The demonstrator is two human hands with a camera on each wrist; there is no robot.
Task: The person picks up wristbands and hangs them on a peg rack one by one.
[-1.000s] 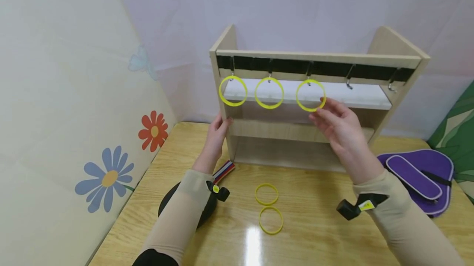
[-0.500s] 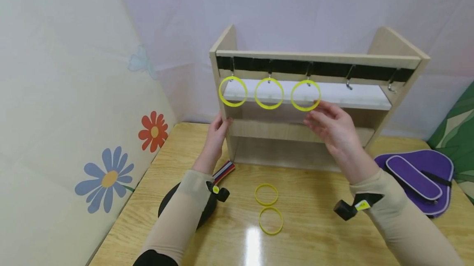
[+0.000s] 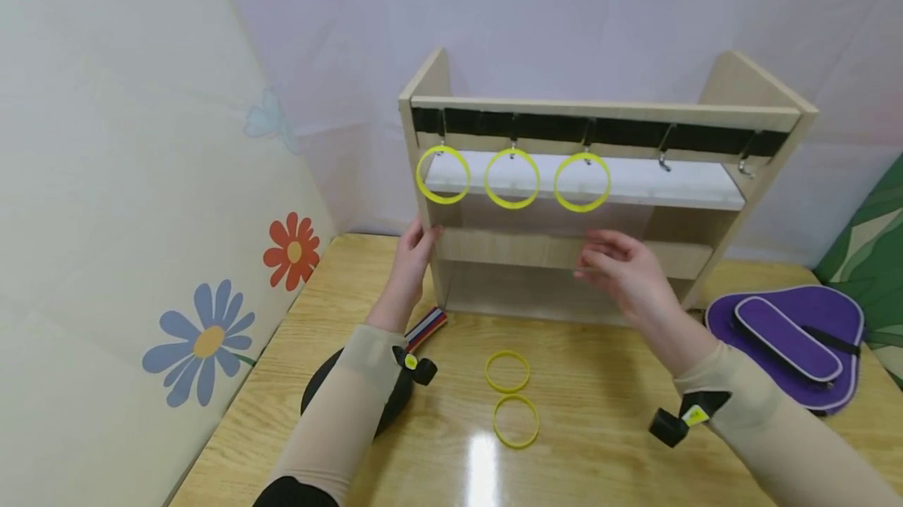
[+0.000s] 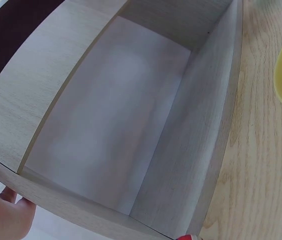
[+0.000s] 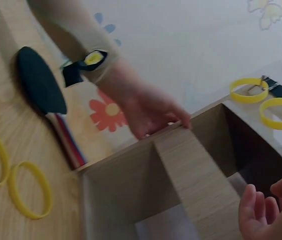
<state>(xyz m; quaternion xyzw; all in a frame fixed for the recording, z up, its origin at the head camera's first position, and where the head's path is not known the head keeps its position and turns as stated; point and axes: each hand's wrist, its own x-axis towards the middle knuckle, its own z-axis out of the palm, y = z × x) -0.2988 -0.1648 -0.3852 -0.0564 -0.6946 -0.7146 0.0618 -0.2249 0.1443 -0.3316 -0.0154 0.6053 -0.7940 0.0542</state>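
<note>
While the left hand grips the rack by its left upright, thumb at the front edge, the rack's long axis runs nine to three o'clock, front toward the person. From that hand the first hanging ring is at one o'clock; two more follow rightward, all upright on hooks, round faces toward the person. Below, two loose rings lie flat on the table, at seven to eight o'clock from the right hand. Its fingers are loosely bent, holding nothing, the third hanging ring at eleven o'clock; I can't tell whether they touch the rack. Farther right lies a pouch.
</note>
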